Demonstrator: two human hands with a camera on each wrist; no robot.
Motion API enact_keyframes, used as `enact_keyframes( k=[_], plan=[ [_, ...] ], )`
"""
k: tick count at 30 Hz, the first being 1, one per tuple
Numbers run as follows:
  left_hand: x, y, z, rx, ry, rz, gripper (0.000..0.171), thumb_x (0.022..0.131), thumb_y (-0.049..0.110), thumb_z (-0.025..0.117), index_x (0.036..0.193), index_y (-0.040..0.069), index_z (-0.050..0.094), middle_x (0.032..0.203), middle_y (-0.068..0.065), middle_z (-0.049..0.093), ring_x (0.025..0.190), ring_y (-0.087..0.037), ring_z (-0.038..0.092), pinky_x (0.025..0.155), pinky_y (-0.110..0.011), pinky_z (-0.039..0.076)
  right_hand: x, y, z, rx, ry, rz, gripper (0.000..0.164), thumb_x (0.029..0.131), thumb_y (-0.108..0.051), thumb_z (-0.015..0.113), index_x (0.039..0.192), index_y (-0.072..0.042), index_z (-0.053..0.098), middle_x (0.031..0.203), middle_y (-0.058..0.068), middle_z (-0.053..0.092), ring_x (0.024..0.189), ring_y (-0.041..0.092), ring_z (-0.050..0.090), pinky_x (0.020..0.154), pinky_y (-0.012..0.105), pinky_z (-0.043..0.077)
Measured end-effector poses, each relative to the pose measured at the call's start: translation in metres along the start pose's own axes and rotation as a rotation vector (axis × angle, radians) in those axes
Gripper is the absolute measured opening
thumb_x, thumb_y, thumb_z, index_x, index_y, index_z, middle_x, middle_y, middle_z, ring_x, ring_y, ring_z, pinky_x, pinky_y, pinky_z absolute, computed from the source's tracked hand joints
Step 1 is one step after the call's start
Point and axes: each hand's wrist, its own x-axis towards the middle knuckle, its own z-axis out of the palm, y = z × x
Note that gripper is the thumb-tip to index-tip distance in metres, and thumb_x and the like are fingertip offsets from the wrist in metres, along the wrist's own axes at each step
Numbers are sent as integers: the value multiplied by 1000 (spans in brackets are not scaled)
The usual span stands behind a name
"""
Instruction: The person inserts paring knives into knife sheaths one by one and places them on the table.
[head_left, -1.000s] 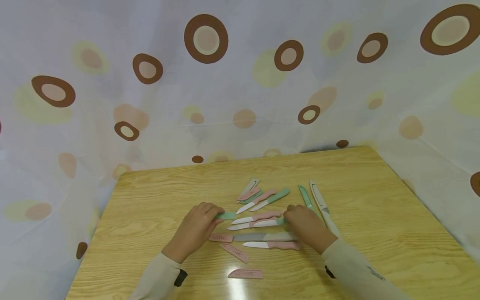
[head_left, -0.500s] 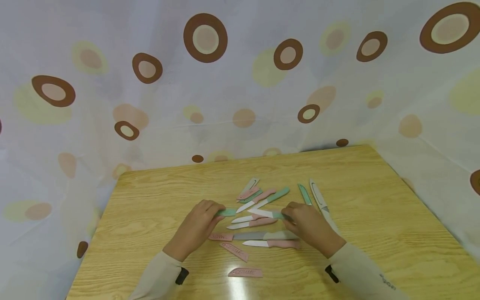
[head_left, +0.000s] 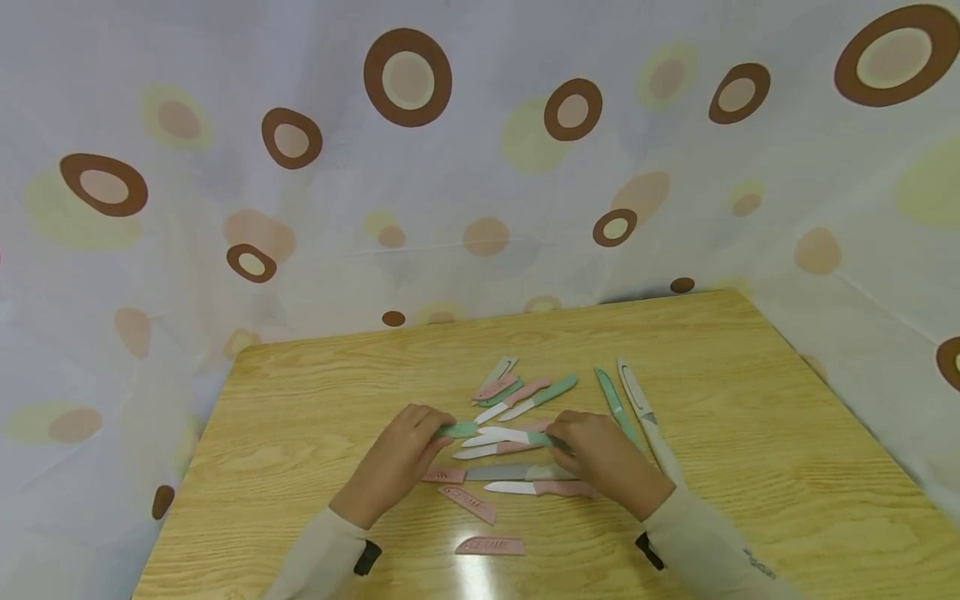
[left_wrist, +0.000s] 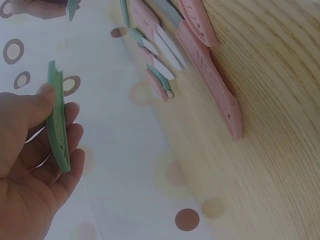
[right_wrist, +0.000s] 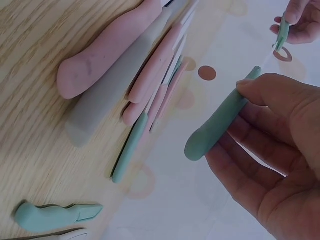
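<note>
Just above the middle of the wooden table, the left hand pinches a green sheath between thumb and curled fingers (the left wrist view shows it edge-on, thumb on one narrow side and fingertips along the other). Opposite it, the right hand grasps a green-handled knife by its handle, thumb on top and fingers curled beneath, as the right wrist view shows. The white blade points toward the left hand, its tip just beside the open end of the sheath; whether tip and sheath touch cannot be told. Both are held a little above the tabletop, between the two hands. Below them lie a pink-handled knife, a grey-sheathed knife and another pink-handled knife with a white blade. Nearer the person lie three loose pink sheaths, one of them apart at the near edge. Farther back sits a small cluster of knives and sheaths, and to the right a long green piece beside a long white one. A spotted curtain hangs behind the table.
</note>
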Motion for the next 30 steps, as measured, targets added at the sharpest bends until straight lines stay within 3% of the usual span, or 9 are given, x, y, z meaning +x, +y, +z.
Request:
enact_keyframes(
  k=[9, 16, 24, 30],
  plan=[
    [-2, 1, 3, -6, 25, 40, 21, 87, 8, 64, 107, 5, 61, 102, 1, 60, 97, -12, 51, 84, -22, 45, 1, -7, 1, -13, -41, 6, 11, 80, -10, 71, 88, -4, 68, 86, 4, 64, 73, 14, 61, 62, 22, 51],
    [0, 2, 5, -7, 26, 34, 22, 84, 7, 66, 105, 7, 62, 102, 3, 59, 97, -11, 51, 85, -22, 44, 4, -10, -1, -39, -30, -10, 12, 80, -10, 71, 89, -4, 69, 86, 4, 64, 73, 14, 61, 62, 24, 51],
    [8, 8, 16, 49, 28, 148, 22, 85, 10, 66, 105, 5, 60, 102, 1, 57, 96, -12, 50, 84, -19, 43, 14, -20, -1, -52, -22, -71, 8, 80, -8, 69, 85, -2, 67, 80, 4, 63, 67, 11, 58, 58, 19, 49],
    [15, 16, 16, 50, 18, 146, 20, 88, 10, 62, 107, 4, 59, 105, 0, 56, 97, -12, 48, 86, -16, 41, 20, -26, -7, -53, -17, -71, 7, 78, -7, 71, 81, -3, 65, 75, 1, 58, 62, 7, 52, 54, 15, 45]
  ],
)
